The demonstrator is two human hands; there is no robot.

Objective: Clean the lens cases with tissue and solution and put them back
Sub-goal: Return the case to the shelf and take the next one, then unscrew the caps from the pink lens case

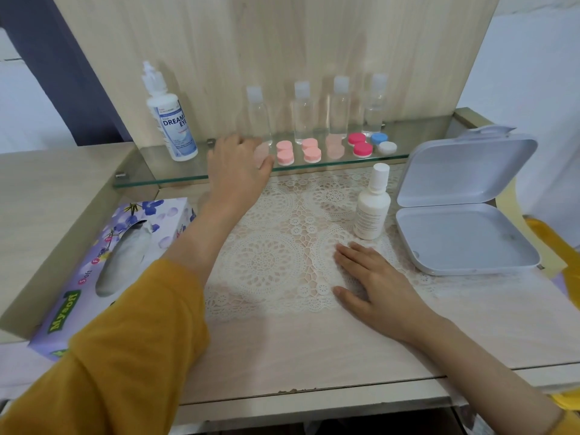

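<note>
Left hand (pixel 238 164) at shelf (pixel 150 166) front, curled over leftmost case (pixel 262 151); blurred, grip untellable, likely fetching. Right hand (pixel 373 277) flat, empty, below shelf, steadying.

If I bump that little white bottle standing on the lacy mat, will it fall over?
Probably. The small white plastic bottle is tall and narrow, so it likely tips easily. It stands on the bumpy cream lace mat, which may make it wobbly. Being round, it would probably roll once down.
</note>
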